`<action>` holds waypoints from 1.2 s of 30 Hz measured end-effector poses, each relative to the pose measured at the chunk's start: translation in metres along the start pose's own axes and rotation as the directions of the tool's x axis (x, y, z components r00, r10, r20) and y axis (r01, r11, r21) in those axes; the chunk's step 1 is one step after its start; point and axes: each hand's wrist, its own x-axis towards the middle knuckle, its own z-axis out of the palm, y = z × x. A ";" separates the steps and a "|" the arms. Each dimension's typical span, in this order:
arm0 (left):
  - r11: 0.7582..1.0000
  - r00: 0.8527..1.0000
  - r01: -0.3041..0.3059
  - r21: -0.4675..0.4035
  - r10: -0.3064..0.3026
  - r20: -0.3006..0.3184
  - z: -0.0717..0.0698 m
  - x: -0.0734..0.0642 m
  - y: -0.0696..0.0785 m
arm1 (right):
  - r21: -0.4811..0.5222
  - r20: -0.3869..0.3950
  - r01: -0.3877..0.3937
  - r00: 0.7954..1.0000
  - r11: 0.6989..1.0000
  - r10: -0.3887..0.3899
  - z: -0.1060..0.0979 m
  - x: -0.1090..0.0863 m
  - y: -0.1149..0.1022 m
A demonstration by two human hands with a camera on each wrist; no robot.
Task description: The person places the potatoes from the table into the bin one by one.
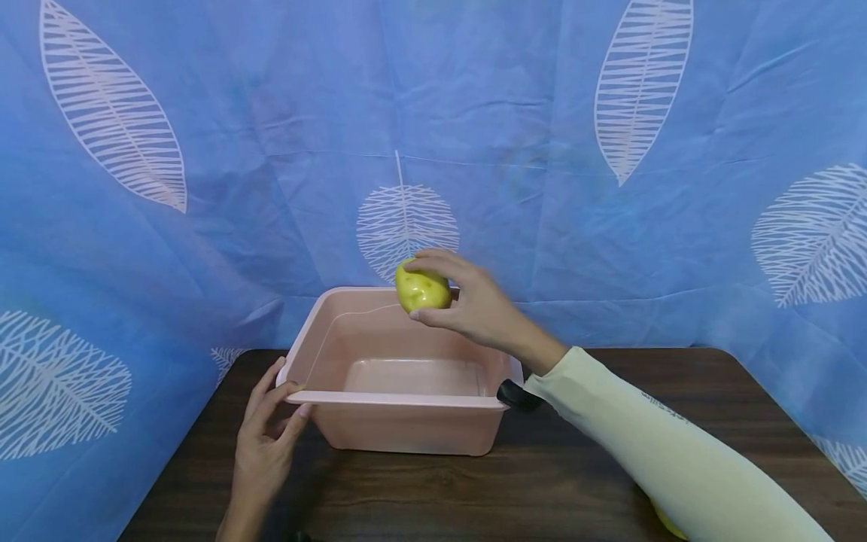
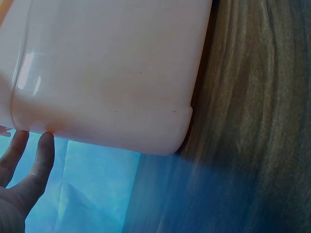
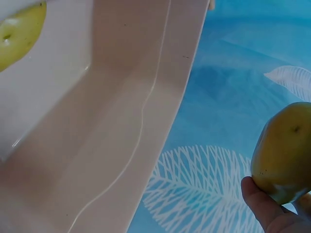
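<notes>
My right hand (image 1: 467, 301) holds a yellow potato (image 1: 421, 290) between fingers and thumb, above the far side of a pink plastic basin (image 1: 406, 425). In the right wrist view the held potato (image 3: 284, 150) shows at the right edge, fingertips against its underside. My left hand (image 1: 264, 444) grips the basin's near left corner, fingers at the rim and thumb below it. The left wrist view shows two fingertips (image 2: 46, 145) against the basin's outer wall (image 2: 112, 73). Another yellow potato (image 3: 22, 36) lies inside the basin, partly cut off in the right wrist view.
The basin stands on a dark wooden table (image 1: 420, 489). Part of a yellow object (image 1: 669, 521) shows under my right forearm, mostly hidden by the pale sleeve (image 1: 664, 444). A black device (image 1: 518, 396) sits at the right wrist. Behind hangs a blue leaf-patterned cloth (image 1: 501, 90).
</notes>
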 end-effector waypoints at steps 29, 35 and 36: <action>0.999 0.999 0.033 0.010 -0.033 -0.011 0.002 -0.001 0.001 | -0.059 0.027 0.020 0.999 0.998 -0.019 0.035 0.038 0.020; 0.998 0.998 0.058 0.024 -0.057 -0.018 0.000 0.000 0.003 | -0.091 0.073 0.028 0.997 0.995 -0.021 0.048 0.046 0.025; 0.998 0.998 0.062 0.027 -0.062 -0.018 0.000 0.000 0.003 | -0.097 0.087 0.024 0.996 0.995 -0.016 0.051 0.047 0.026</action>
